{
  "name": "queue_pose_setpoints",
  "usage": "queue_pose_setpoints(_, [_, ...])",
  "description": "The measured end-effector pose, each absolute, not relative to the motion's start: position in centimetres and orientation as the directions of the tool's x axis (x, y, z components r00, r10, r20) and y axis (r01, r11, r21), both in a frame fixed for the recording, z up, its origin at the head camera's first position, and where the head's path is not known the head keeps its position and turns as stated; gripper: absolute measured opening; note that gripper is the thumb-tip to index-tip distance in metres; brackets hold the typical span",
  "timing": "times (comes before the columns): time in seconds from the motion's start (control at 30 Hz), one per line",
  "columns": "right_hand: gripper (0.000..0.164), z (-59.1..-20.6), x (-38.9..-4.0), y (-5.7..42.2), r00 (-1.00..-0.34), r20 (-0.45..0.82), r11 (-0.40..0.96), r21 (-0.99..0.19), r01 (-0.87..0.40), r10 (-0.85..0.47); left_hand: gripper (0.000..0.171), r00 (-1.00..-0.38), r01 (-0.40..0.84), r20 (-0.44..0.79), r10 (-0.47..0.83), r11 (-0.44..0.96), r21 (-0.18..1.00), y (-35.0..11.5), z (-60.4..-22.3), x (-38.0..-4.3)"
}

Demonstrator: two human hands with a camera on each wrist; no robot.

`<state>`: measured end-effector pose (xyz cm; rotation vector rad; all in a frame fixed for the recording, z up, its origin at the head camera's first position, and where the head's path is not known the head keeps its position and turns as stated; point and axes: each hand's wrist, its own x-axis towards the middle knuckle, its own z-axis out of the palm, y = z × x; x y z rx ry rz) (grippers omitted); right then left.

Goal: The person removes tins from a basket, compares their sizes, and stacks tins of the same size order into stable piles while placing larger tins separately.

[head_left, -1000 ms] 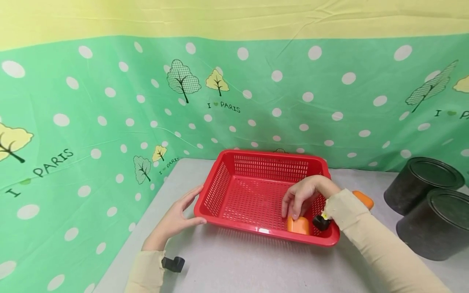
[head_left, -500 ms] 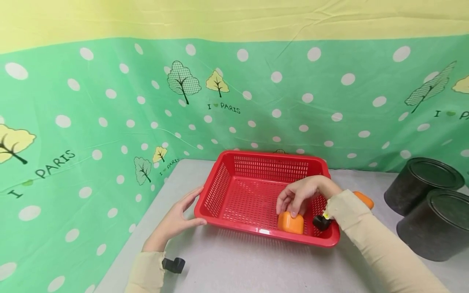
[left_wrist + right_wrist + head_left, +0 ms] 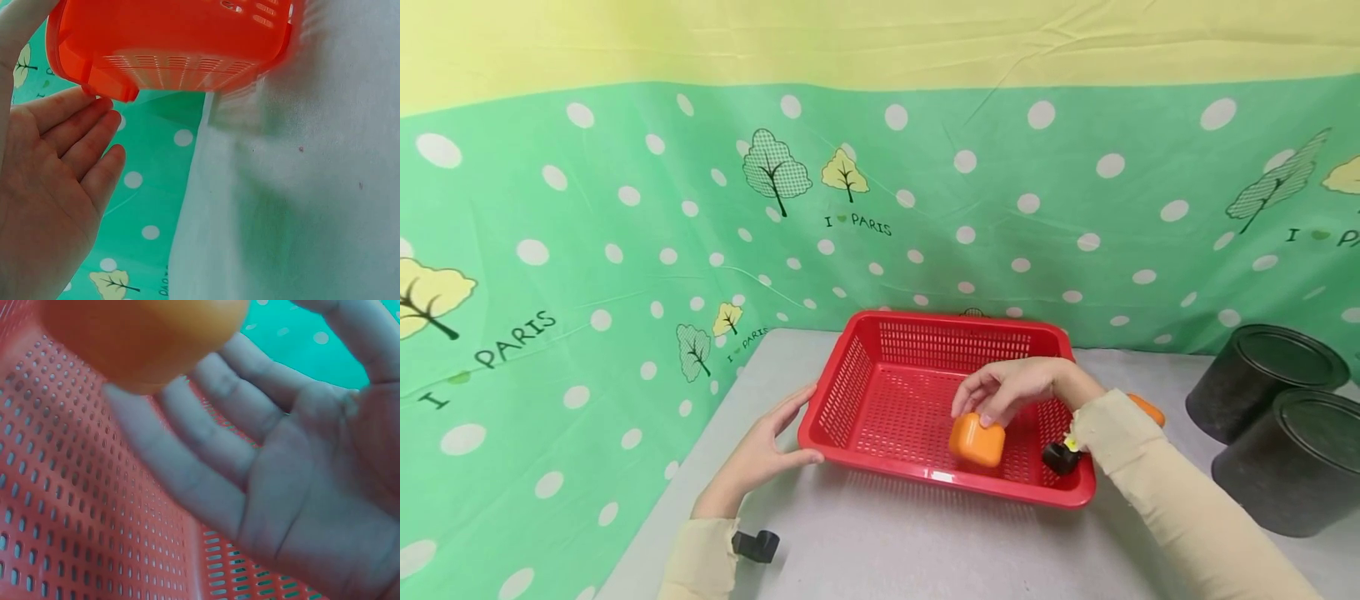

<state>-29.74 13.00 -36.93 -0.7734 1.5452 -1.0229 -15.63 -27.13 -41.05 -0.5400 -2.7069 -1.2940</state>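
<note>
In the head view, my right hand [image 3: 1011, 390] pinches an orange rounded block [image 3: 977, 439] between thumb and fingers, inside a red plastic basket [image 3: 917, 469]. The block looks slightly tilted and hangs over the basket's slotted floor. The right wrist view shows the orange block [image 3: 144, 337] at the fingertips, away from the palm; its exact kind is unclear. At the basket's left side, my left hand [image 3: 756, 457] touches the rim with fingers and thumb spread. The left wrist view has those fingers nearly straight, their tips against the red basket [image 3: 169, 37].
A second orange thing [image 3: 1147, 408] lies on the table right of the basket, partly behind the right sleeve. Two black lidded tubs [image 3: 1262, 375] stand on the right. A green dotted cloth [image 3: 970, 183] hangs behind and at the left of the grey table [image 3: 880, 542].
My right hand has carried the orange block leftward and a little up from near the basket's front right corner. The left hand has stayed at the rim.
</note>
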Motion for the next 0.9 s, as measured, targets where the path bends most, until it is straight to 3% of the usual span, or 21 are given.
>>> queue_pose_setpoints(0.27, [0.039, -35.6, -29.4, 14.1, -0.427, -0.296, 0.321, -0.947, 0.014, -0.854, 0.095, -0.931, 0.358, 0.233, 0.28, 0.578, 0.734, -27.1, -41.1, -15.5])
queue_pose_setpoints(0.53, [0.03, -33.9, -28.0, 16.6, -0.661, -0.216, 0.258, -0.966, 0.036, -0.718, 0.095, -0.938, 0.34, 0.215, 0.273, 0.584, 0.737, -27.0, -41.0, -15.6])
queue_pose_setpoints(0.9, [0.047, -32.6, -24.8, 21.7, -0.896, -0.176, 0.266, -0.962, 0.068, -0.407, 0.095, -0.944, 0.322, 0.204, 0.26, 0.588, 0.742, -27.0, -40.8, -15.5])
